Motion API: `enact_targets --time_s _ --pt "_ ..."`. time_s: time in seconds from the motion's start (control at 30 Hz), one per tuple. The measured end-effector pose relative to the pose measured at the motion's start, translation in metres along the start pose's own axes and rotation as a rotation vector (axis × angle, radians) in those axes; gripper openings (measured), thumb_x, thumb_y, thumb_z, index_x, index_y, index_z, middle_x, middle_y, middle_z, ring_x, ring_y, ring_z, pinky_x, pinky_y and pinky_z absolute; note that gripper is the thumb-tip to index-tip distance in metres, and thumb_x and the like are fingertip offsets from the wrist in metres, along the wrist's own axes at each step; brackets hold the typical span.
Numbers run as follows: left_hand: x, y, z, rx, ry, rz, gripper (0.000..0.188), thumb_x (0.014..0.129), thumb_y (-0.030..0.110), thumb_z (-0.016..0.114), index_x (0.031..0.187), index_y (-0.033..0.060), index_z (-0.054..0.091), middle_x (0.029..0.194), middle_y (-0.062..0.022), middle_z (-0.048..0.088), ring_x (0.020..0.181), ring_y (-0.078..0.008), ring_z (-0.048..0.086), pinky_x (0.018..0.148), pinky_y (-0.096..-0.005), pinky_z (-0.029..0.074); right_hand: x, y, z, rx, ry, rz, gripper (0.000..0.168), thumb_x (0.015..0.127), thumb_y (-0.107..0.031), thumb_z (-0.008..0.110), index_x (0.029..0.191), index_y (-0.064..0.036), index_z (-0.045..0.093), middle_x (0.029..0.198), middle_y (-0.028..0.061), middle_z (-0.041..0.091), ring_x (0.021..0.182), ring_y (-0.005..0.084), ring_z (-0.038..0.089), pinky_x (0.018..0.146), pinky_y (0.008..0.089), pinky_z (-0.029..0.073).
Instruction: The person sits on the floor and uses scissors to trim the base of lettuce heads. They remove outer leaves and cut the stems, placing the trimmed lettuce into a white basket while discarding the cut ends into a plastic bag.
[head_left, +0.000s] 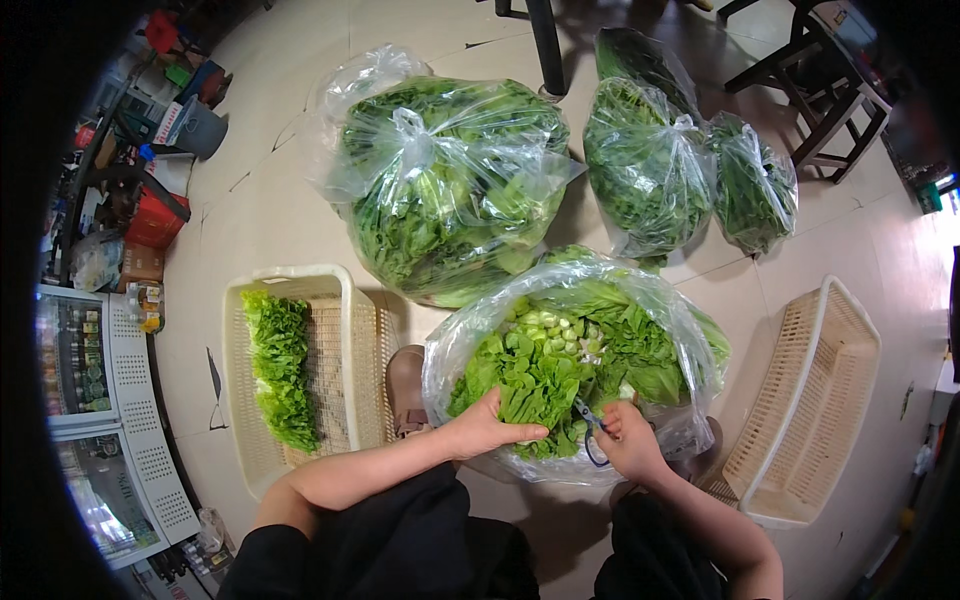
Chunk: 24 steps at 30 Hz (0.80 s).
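My left hand grips a head of green leafy lettuce, thumb laid across the leaves. In my right hand is a pair of scissors with a dark blue looped handle; the blades point at the lettuce beside my left hand. Both hands are over the near side of a large open clear plastic bag. More leafy greens fill the bag, some with pale cut stem ends facing up. Which leaves the blades touch, I cannot tell.
A cream plastic basket at left holds a row of lettuce. Another such basket stands at right. Beyond are knotted bags of greens, a wooden stool, a grey bucket and a glass-door fridge.
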<state>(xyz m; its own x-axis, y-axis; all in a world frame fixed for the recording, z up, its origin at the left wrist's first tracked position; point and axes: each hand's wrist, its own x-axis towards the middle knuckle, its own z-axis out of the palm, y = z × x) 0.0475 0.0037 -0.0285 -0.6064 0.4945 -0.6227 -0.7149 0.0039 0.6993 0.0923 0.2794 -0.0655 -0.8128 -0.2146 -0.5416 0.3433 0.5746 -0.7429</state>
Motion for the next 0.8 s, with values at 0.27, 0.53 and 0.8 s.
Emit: enact_targets --time_s 0.27,0.53,0.8 --pt "0.003 0.001 -0.004 -0.008 -0.077 -0.04 0.055 0.083 0.016 0.08 0.127 0.0006 0.049 0.112 -0.0052 0.064 0.099 -0.0116 0.06 0.088 -0.0277 0.05 0.001 0.061 0.034 -0.468 -0.031 -0.039 0.058 0.078 -0.015 0.071 0.126 0.0 0.043 0.103 0.0245 0.06 0.095 0.0429 0.06 0.085 0.0491 0.048" --pt "-0.009 -0.01 -0.024 -0.616 -0.124 -0.145 0.055 0.087 -0.004 0.068 0.136 0.0024 0.045 0.13 -0.0111 0.059 0.121 -0.0216 0.056 0.105 -0.0364 0.044 -0.01 0.03 -0.029 0.143 -0.551 0.374 0.051 0.087 -0.038 0.074 0.122 -0.006 0.057 0.101 0.0109 0.065 0.089 0.0216 0.065 0.079 0.0319 0.052" --pt "-0.011 0.009 -0.017 -0.132 -0.142 0.02 0.057 0.088 0.003 0.069 0.139 0.0048 0.046 0.133 -0.0106 0.057 0.127 -0.0257 0.052 0.108 -0.0391 0.041 -0.041 -0.01 -0.058 1.135 -0.779 0.504 0.05 0.098 -0.033 0.06 0.136 -0.005 0.042 0.109 0.0109 0.063 0.105 0.0206 0.064 0.095 0.03 0.048"
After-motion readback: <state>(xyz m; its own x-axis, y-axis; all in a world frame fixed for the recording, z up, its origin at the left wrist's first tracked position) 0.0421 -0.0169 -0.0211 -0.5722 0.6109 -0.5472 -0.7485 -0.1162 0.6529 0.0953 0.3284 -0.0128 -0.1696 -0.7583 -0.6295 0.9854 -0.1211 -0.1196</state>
